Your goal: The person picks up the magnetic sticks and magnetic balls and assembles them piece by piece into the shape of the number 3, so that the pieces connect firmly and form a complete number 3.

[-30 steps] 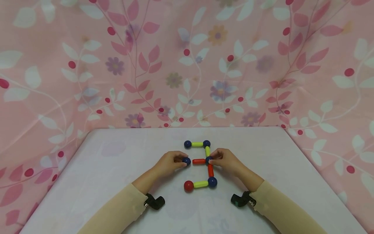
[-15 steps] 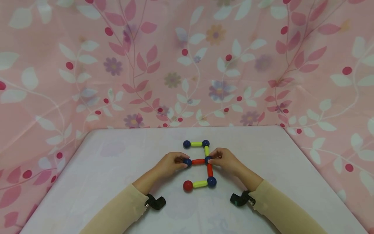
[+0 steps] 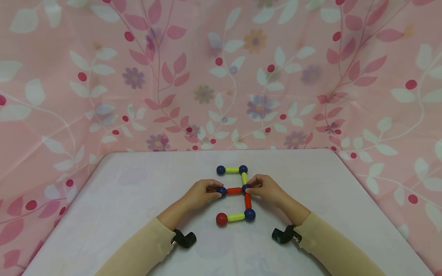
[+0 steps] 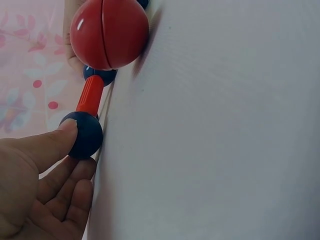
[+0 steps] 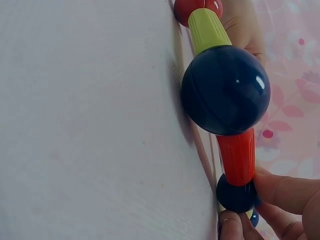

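My left hand [image 3: 203,192] pinches a dark blue ball [image 4: 86,137] between thumb and fingers. A red rod [image 3: 234,190] runs from that ball to the middle blue ball [image 5: 236,195], which my right hand [image 3: 266,188] pinches from the right. From this middle ball a yellow-green rod [image 3: 244,178] leads away to a far blue ball [image 3: 243,169], and a second red rod [image 5: 237,156] leads toward me to a near blue ball [image 5: 226,90]. Together the rods and balls form a flat shape like a 3 on the table.
At the far end, another yellow-green rod [image 3: 232,170] joins a blue ball [image 3: 220,170]. At the near end a yellow-green rod [image 3: 236,217] joins a red ball [image 3: 221,219]. The white-covered table [image 3: 138,168] ends at a pink floral cloth [image 3: 221,76] behind.
The blue ball in my left hand stood apart from the red middle rod a second ago and now meets its left end. My right hand has kept its grip on the middle ball.
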Demonstrator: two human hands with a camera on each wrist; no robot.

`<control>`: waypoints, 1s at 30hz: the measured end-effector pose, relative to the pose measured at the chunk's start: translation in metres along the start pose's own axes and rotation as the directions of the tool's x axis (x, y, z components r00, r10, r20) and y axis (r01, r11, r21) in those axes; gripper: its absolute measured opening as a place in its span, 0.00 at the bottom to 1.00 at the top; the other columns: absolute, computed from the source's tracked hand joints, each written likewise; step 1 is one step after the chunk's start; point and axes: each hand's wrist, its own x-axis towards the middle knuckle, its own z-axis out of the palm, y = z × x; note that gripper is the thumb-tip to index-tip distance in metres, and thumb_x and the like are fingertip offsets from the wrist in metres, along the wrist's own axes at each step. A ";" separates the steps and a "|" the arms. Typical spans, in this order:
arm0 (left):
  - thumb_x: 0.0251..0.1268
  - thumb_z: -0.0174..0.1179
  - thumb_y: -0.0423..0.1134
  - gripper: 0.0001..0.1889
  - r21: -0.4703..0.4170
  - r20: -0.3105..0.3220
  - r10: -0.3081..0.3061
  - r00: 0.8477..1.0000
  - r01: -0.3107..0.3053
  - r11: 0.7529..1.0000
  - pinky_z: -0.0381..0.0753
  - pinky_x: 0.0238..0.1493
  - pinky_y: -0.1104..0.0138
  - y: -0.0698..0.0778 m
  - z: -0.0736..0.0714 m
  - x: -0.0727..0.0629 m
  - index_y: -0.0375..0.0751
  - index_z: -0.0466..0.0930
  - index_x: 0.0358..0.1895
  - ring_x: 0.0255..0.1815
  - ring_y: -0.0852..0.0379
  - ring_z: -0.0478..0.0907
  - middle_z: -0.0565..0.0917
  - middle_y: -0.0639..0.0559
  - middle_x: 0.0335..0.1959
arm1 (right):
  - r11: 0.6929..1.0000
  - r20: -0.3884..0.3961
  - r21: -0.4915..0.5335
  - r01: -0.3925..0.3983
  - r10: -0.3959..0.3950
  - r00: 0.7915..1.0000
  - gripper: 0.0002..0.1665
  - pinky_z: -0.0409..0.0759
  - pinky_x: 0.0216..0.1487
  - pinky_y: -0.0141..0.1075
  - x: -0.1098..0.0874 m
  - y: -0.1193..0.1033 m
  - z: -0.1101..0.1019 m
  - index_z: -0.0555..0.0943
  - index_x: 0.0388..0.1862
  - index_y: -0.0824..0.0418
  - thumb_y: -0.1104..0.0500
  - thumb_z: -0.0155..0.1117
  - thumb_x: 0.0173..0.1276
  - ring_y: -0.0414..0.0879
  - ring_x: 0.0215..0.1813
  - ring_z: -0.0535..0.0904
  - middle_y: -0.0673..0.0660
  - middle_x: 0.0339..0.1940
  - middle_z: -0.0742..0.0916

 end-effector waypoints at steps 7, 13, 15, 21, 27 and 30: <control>0.68 0.66 0.38 0.17 0.012 -0.019 0.005 1.000 -0.005 1.000 0.79 0.57 0.59 0.000 0.000 -0.001 0.47 0.83 0.59 0.48 0.58 0.80 0.85 0.56 0.49 | 1.000 -0.001 -0.001 -0.015 0.015 1.000 0.12 0.79 0.42 0.37 0.002 0.001 0.001 0.83 0.45 0.61 0.61 0.73 0.64 0.48 0.43 0.80 0.54 0.43 0.87; 0.70 0.64 0.38 0.17 0.020 -0.052 0.011 0.999 -0.010 1.000 0.79 0.57 0.58 -0.001 -0.001 0.000 0.46 0.82 0.60 0.49 0.57 0.80 0.85 0.54 0.50 | 1.000 -0.005 -0.016 -0.027 0.027 1.000 0.11 0.80 0.45 0.38 0.004 -0.006 0.000 0.83 0.45 0.60 0.60 0.73 0.65 0.48 0.44 0.80 0.54 0.44 0.87; 0.69 0.64 0.38 0.17 0.018 -0.061 0.007 0.998 -0.006 1.000 0.79 0.57 0.58 -0.002 -0.001 0.001 0.47 0.82 0.60 0.48 0.57 0.80 0.85 0.55 0.50 | 0.999 -0.006 -0.019 -0.028 0.028 1.000 0.11 0.80 0.45 0.39 0.005 -0.007 0.000 0.84 0.45 0.60 0.60 0.73 0.64 0.49 0.45 0.80 0.54 0.44 0.87; 0.69 0.64 0.37 0.16 0.004 -0.083 0.008 0.997 -0.008 1.000 0.79 0.56 0.58 -0.004 -0.002 0.001 0.45 0.82 0.59 0.48 0.57 0.81 0.85 0.53 0.50 | 1.000 -0.001 -0.006 -0.030 0.030 1.000 0.12 0.80 0.46 0.39 0.007 -0.008 0.001 0.84 0.45 0.59 0.60 0.73 0.64 0.49 0.47 0.80 0.54 0.45 0.86; 0.70 0.63 0.36 0.16 0.006 -0.101 0.009 0.995 -0.009 1.000 0.79 0.57 0.58 -0.004 -0.005 0.000 0.45 0.82 0.59 0.49 0.56 0.81 0.85 0.54 0.50 | 1.000 0.007 -0.009 -0.023 0.023 1.000 0.14 0.80 0.45 0.39 0.008 -0.008 -0.001 0.84 0.48 0.59 0.59 0.74 0.64 0.50 0.47 0.80 0.55 0.46 0.86; 0.70 0.63 0.36 0.15 0.017 -0.119 0.010 0.993 -0.008 1.000 0.79 0.57 0.58 -0.005 -0.008 -0.002 0.45 0.82 0.58 0.50 0.56 0.82 0.85 0.53 0.50 | 1.000 0.010 -0.018 -0.020 0.020 1.000 0.15 0.80 0.46 0.39 0.007 -0.008 -0.004 0.84 0.49 0.58 0.57 0.73 0.66 0.49 0.48 0.81 0.54 0.47 0.86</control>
